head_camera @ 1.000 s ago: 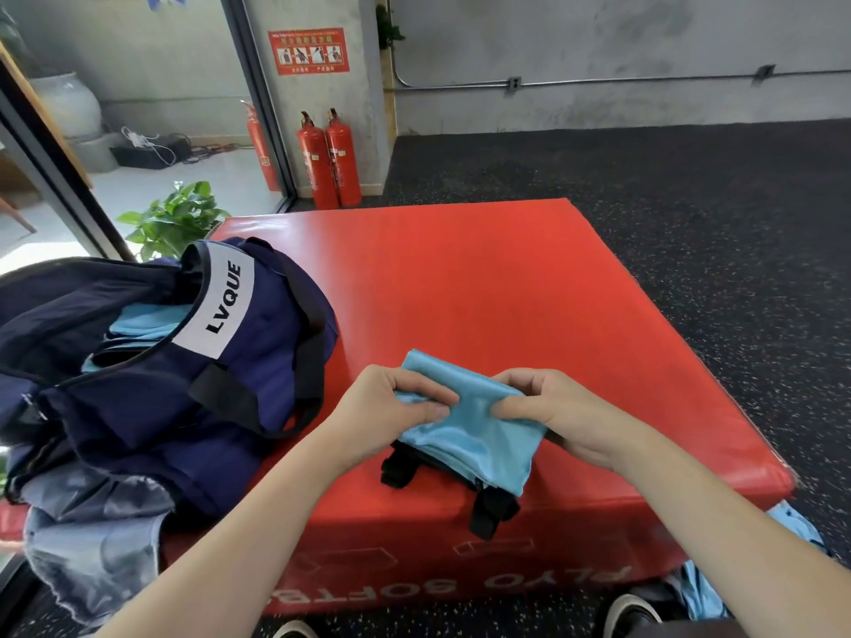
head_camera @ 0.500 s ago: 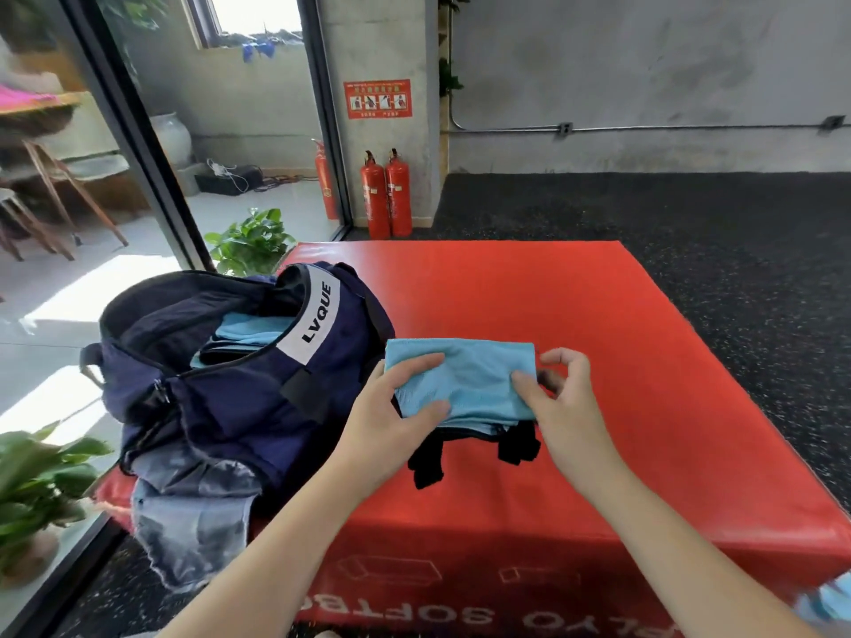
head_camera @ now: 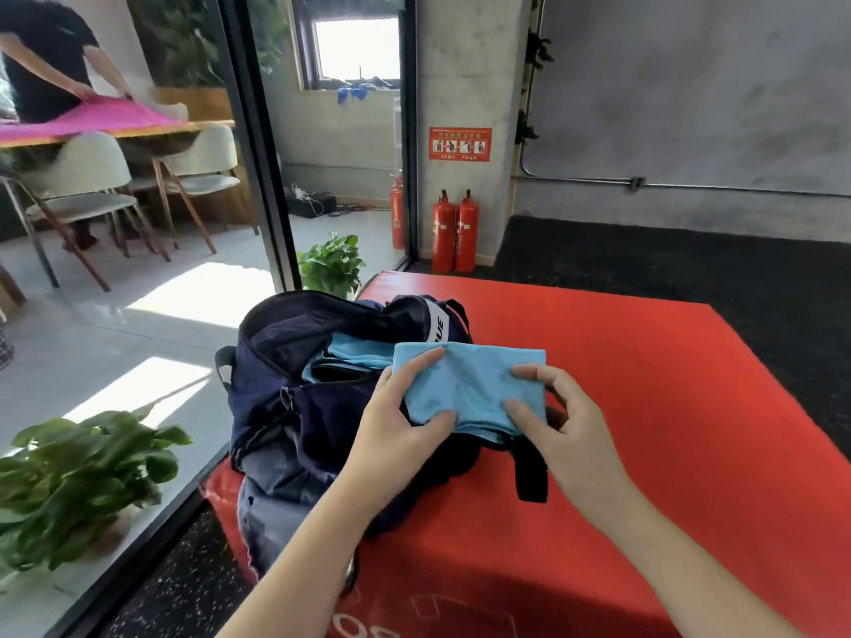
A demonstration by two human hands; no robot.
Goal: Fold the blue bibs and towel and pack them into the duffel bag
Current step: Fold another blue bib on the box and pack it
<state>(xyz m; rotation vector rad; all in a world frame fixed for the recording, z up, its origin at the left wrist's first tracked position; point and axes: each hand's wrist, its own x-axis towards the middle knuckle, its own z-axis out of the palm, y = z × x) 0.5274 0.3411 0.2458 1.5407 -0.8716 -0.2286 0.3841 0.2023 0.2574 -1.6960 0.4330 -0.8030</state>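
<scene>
A red padded platform (head_camera: 644, 361) fills the right and near part of the scene, set on dark speckled flooring. A navy duffel bag (head_camera: 294, 407) lies on the platform's left edge, its mouth open and facing up; light blue fabric already packed (head_camera: 354, 354) is visible inside, and a white label panel (head_camera: 436, 325) sits at its far end. The folded blue bib (head_camera: 474, 384) is held just right of the bag opening, its left end over the bag's near right edge and the rest over the platform; its long axis runs left to right and it lies roughly flat. Black straps (head_camera: 532, 472) hang from its near edge, one reaching down onto the platform surface. The left hand (head_camera: 400, 430) grips the bib's left end, with the fingers curled over the top face and the thumb laid along the near edge. The right hand (head_camera: 562, 421) pinches the right end, with the thumb on top and a finger bent over the far part. A green potted plant (head_camera: 78, 481) stands near left behind a glass partition, and two red fire extinguishers (head_camera: 456, 232) stand against the far wall.
</scene>
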